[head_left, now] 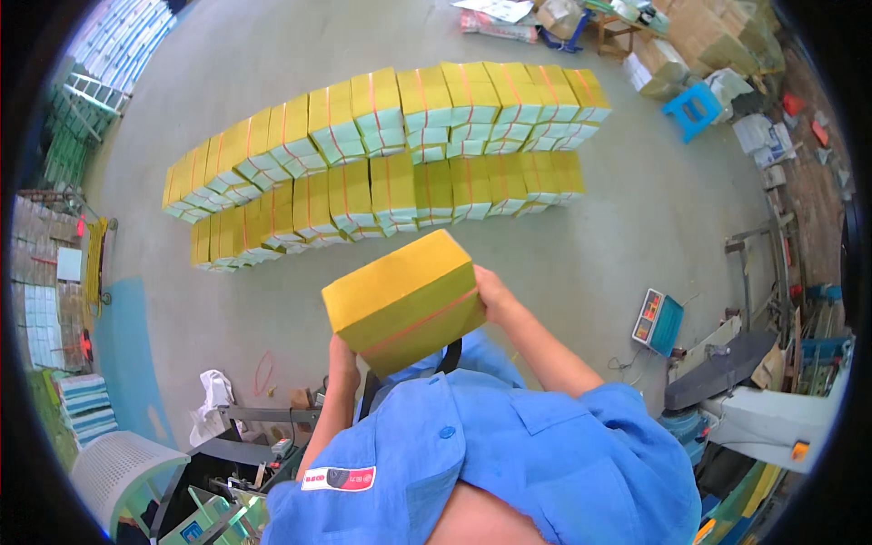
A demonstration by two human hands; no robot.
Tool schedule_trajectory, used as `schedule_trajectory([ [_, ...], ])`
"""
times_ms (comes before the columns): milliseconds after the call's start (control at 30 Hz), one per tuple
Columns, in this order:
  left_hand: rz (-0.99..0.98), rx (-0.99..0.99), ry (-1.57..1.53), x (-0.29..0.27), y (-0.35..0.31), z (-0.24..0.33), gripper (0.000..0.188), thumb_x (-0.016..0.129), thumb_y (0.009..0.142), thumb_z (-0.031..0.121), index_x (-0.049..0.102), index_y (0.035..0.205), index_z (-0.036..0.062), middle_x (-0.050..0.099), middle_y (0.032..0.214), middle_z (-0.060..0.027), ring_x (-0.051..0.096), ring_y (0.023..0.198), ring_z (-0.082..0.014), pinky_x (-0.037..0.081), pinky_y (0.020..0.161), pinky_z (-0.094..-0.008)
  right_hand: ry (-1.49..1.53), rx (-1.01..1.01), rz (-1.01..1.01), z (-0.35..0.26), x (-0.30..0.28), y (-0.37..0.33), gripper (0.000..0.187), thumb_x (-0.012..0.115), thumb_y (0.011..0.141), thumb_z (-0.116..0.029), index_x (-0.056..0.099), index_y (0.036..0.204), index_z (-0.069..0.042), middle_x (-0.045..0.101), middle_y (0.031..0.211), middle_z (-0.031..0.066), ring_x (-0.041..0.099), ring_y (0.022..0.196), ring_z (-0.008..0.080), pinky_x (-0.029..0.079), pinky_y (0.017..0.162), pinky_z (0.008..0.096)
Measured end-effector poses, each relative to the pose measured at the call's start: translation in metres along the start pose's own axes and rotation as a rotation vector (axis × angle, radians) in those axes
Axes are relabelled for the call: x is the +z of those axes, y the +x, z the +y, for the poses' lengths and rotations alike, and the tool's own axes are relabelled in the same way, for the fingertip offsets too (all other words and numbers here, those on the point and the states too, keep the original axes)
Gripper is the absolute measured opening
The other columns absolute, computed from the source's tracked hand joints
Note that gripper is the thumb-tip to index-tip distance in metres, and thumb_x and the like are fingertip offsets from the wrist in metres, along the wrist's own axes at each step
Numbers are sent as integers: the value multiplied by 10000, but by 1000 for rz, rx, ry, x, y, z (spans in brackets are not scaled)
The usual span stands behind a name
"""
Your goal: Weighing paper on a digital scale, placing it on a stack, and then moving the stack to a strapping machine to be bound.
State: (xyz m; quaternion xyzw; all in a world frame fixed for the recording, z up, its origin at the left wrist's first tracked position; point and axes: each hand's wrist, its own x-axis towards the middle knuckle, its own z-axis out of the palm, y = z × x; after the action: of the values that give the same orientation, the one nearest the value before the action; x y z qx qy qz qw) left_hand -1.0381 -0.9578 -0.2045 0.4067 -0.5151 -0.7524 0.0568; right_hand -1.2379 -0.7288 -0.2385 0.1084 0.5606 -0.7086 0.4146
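Between my two hands is a thick yellow paper-wrapped bundle, tied with a red band, held in front of my body. My left hand grips its lower left end; the fingers are mostly behind it. At its right end my right hand is closed on the edge. Beyond it on the floor stand two long rows of similar bundles, yellow on top with pale green-white sides and red bands: a nearer row and a farther row, the farther one stacked in layers.
On the right lies a digital scale; behind it a blue plastic stool stands by cardboard boxes. At lower left are a perforated grey chair and a white bag. A machine with a grey arm is at lower right.
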Motion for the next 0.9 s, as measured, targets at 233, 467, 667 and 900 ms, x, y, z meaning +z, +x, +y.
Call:
schedule_trajectory([
  [233,-2,-321,-501,84,147,-16,461,489,961,413,547,1278,84,570,1291,-76,538,1175,-235,442,983,-411,-186,184,115,-97,-40,130,290,503,936,-263,678,1030,-53,670,996,60,634,898,156,515,778,333],
  [467,187,-506,-822,194,283,-97,476,462,965,443,535,1281,95,563,1296,-69,547,1177,-258,476,977,-431,-963,235,20,-110,-131,357,366,437,911,-295,676,1026,-43,678,1008,176,645,965,334,495,848,431],
  [667,298,-568,-1118,272,362,-139,492,477,954,450,528,1289,92,558,1307,-73,549,1176,-259,473,979,-439,-1514,378,-282,-129,-165,499,385,444,919,-326,655,1093,-55,664,1090,196,632,997,369,480,879,446],
  [900,271,-426,-1272,277,464,-184,630,468,936,535,416,1403,116,459,1419,-105,441,1309,-292,382,1062,-511,-1719,214,-424,-127,-123,638,357,480,913,-323,661,1044,-45,671,1037,177,637,962,318,475,846,418],
])
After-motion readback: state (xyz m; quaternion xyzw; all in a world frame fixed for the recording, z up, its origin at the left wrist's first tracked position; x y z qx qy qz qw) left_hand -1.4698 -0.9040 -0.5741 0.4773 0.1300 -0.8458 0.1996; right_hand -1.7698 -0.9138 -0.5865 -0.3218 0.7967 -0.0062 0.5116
